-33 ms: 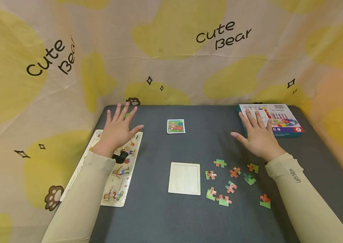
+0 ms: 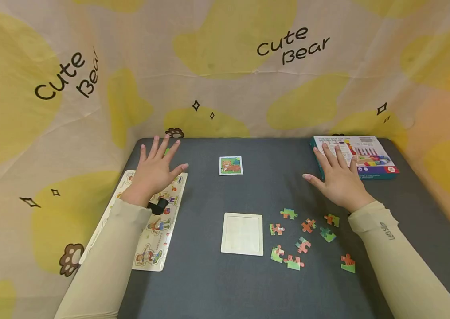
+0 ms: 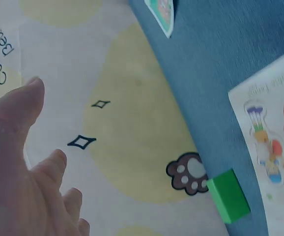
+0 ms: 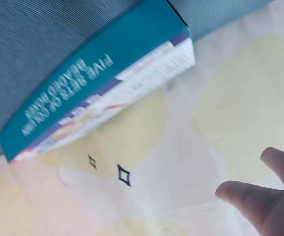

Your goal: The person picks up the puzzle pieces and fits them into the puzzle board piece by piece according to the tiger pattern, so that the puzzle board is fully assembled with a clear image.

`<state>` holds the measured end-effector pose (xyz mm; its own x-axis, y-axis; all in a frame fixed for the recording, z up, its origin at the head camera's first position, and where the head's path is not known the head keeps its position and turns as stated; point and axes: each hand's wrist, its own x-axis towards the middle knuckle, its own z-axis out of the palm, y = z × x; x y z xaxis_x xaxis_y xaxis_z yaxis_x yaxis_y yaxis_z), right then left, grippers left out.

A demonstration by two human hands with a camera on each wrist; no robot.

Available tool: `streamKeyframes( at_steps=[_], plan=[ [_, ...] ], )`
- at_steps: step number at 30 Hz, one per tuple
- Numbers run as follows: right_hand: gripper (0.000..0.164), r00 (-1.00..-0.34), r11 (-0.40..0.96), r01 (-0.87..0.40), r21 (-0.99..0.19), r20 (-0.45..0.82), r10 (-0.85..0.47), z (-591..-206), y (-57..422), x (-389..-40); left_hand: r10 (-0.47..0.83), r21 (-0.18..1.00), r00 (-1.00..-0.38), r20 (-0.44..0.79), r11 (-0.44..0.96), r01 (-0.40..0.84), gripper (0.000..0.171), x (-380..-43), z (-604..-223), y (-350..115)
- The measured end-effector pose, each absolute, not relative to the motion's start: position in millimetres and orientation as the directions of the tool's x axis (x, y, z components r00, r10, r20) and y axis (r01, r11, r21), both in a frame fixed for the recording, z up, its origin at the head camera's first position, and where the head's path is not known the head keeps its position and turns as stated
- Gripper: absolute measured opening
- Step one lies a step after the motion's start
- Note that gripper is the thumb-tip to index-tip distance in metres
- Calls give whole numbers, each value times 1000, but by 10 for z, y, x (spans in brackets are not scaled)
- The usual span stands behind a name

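Nearest on the grey desk [image 2: 205, 283], right of centre, nine loose puzzle pieces [image 2: 303, 245] lie scattered with no shared long axis, most in a loose cluster and one apart by the right sleeve [image 2: 404, 261]. Just left of the cluster sits a pale, roughly square tray [image 2: 242, 234], with bare wood showing inside its rim. Further left, a printed board [image 2: 149, 239] lies with its long side running away from the person, partly hidden under the left arm. Both hands are beyond the pieces and the tray, which lie back toward the person, between the two arms; the right hand [image 2: 338, 181] is nearer the pieces, the left hand [image 2: 154, 173] well apart from them. Both hands are wide open, palms down, fingers spread and pointing away, thumbs turned inward toward each other, and neither holds anything. They appear raised above the desk; how high, I cannot tell. The right fingers overlap a box [image 2: 376, 155] in the head view, but look clear of it from the wrist. Beyond, a small picture card [image 2: 231, 165] lies between the hands, a green block [image 3: 229, 196] stands at the far left, and a "Cute Bear" cloth [image 2: 225, 53] hangs behind.
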<state>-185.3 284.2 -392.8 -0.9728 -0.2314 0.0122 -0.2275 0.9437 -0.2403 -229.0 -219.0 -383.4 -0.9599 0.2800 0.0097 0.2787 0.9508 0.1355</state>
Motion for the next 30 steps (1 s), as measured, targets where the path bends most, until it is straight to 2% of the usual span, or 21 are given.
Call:
streamKeyframes(
  at_steps=[14, 17, 20, 22, 24, 27, 30],
  plan=[
    [90, -968, 923, -243, -299, 17, -249, -3939, 2869, -1622, 321, 189, -946, 39, 927, 322, 85, -2072, -3795, -1982],
    [74, -962, 925, -272, -266, 87, -258, -3904, 2884, -1572, 341, 207, -938, 57, 916, 345, 83, -1973, -3789, -1892],
    [38, -960, 923, -276, -268, 130, -250, -3915, 2900, -1422, 385, 240, -920, 73, 889, 391, 78, -1729, -3797, -1742],
    [19, -964, 922, -265, -281, 90, -250, -3972, 2906, -1280, 428, 265, -900, 83, 861, 434, 72, -1491, -3840, -1609],
    [17, -966, 922, -246, -298, -2, -258, -4070, 2922, -1131, 477, 302, -874, 97, 823, 482, 63, -1250, -3936, -1470],
    [22, -956, 930, -223, -293, -119, -267, -4244, 2971, -951, 546, 359, -832, 94, 761, 540, 54, -990, -4150, -1271],
    [22, -960, 930, -203, -307, -124, -250, -4396, 3028, -856, 591, 400, -804, 73, 721, 566, 58, -887, -4381, -1154]
  ],
)
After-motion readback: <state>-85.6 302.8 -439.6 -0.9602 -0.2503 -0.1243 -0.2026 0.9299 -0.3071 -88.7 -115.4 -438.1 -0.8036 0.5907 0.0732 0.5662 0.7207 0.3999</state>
